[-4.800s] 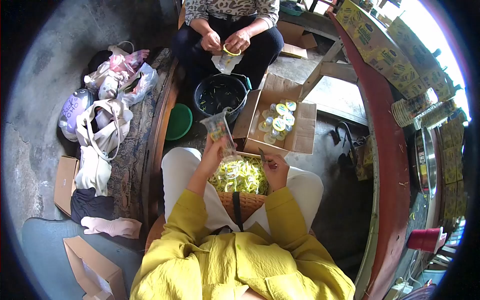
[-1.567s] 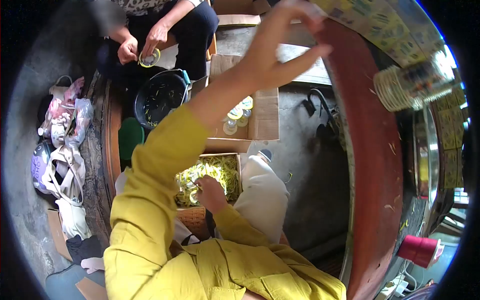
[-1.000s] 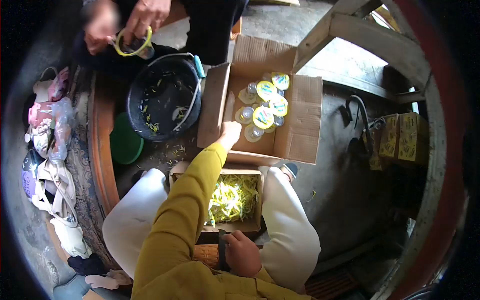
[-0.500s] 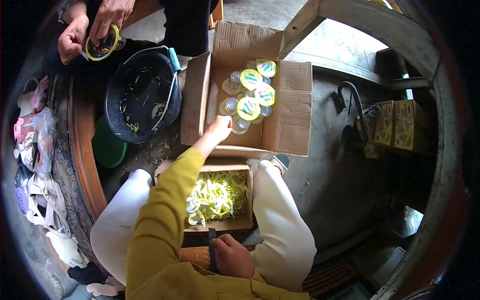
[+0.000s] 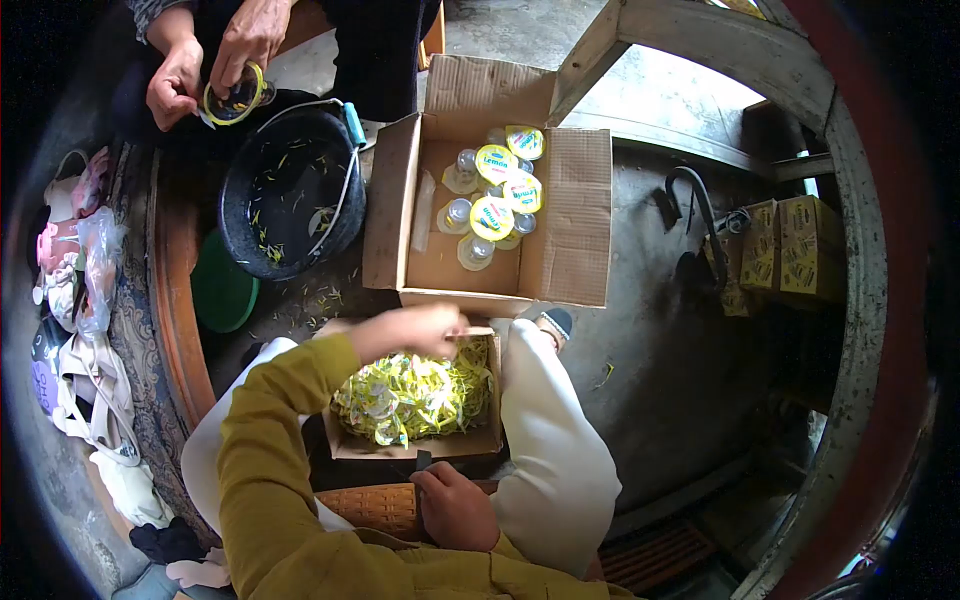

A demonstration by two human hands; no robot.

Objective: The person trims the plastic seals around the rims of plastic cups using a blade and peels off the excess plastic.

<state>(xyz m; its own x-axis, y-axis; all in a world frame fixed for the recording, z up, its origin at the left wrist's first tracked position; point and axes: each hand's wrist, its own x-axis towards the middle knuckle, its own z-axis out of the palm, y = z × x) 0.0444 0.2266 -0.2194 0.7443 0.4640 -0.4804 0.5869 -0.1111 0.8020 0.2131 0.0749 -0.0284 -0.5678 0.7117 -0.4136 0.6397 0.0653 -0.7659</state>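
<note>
Hovering left hand (image 5: 418, 330) — strips (image 5: 415, 395) (curly) below

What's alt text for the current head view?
A person's left hand is blurred over a cardboard box of yellowish strips; the right hand is curled, lower in frame. Beyond stands an open carton of lemon-labelled cups. At upper left, a co-worker's hands hold a yellow-rimmed cup by a dark bucket.

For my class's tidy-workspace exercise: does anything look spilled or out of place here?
Yes: yellowish scraps dot the floor beside the bucket, and a lone strip lies right of the small box. They look stray because similar strips lie in that box.
</note>
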